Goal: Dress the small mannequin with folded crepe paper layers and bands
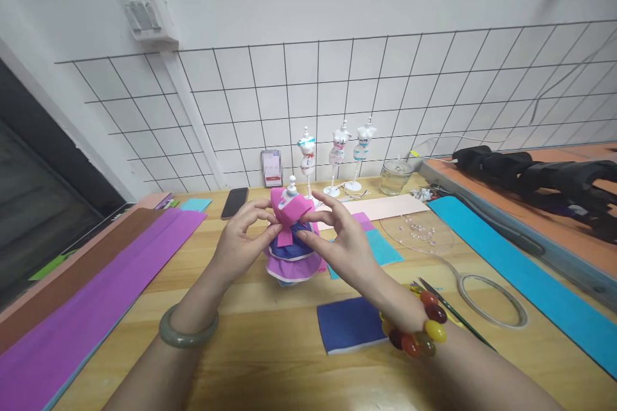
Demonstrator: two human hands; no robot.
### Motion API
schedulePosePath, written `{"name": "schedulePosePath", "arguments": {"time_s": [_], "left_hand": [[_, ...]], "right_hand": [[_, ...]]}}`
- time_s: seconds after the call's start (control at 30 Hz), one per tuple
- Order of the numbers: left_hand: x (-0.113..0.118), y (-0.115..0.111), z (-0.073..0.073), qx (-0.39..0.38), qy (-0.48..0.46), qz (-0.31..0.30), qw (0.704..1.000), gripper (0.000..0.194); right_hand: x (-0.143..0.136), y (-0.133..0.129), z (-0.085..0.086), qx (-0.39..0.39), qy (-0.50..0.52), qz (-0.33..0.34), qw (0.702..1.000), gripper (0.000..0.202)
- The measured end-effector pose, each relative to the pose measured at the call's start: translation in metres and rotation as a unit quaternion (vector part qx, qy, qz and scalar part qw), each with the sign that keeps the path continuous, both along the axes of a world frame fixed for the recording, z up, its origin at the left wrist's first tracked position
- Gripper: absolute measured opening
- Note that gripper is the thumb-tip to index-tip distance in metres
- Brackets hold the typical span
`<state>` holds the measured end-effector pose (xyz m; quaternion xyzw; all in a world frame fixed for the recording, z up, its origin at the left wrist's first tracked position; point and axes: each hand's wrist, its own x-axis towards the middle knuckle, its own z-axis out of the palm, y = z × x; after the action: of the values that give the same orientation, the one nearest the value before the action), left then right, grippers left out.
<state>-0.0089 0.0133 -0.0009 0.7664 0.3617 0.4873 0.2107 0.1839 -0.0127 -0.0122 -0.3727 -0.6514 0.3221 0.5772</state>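
Observation:
A small dress form (292,183) stands on the table in front of me. Its doll dress (294,266) has a dark blue tier over a purple tier with white edges. A bright pink strip (290,213) wraps the shoulders and crosses at the chest, one end hanging over the blue. My left hand (243,239) pinches the dress at its left side, thumb by the hanging end. On the other side my right hand (343,241) has its thumb on the blue part and its fingers curled around the pink strip's edge. The form's back is hidden.
Several white dress forms (338,149) stand behind, with a glass of water (395,178) and phone (235,203). Dark blue cloth (349,325), scissors (456,313), a tape roll (492,300) and clear beads (418,231) lie rightward. Purple (120,289) and turquoise (520,276) strips flank the table.

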Motion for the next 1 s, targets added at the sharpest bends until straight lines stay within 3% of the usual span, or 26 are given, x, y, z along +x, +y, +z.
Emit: {"name": "schedulePosePath", "arguments": {"time_s": [0.17,0.4,0.53,0.7,0.83,1.0], "left_hand": [[-0.003,0.002,0.002,0.028,0.050,0.015,0.998,0.017],[0.002,0.000,-0.003,-0.036,0.011,0.004,0.999,0.028],[0.008,-0.004,-0.003,-0.093,-0.025,0.034,0.995,0.036],[0.012,-0.006,-0.002,-0.133,-0.069,0.057,0.987,0.037],[0.013,-0.006,-0.002,-0.133,-0.075,0.057,0.987,0.035],[0.015,-0.008,-0.002,-0.119,-0.057,0.076,0.988,0.030]], "right_hand": [[-0.004,-0.004,0.001,0.012,0.000,-0.001,1.000,0.061],[-0.004,-0.002,-0.002,0.044,-0.031,-0.013,0.998,0.059],[-0.005,-0.003,-0.005,0.078,-0.059,-0.016,0.995,0.058],[-0.009,-0.009,-0.006,0.121,-0.096,0.005,0.988,0.061],[-0.007,-0.010,-0.002,0.110,-0.098,0.028,0.989,0.061],[0.002,-0.002,0.003,0.086,-0.047,0.005,0.995,0.045]]}}
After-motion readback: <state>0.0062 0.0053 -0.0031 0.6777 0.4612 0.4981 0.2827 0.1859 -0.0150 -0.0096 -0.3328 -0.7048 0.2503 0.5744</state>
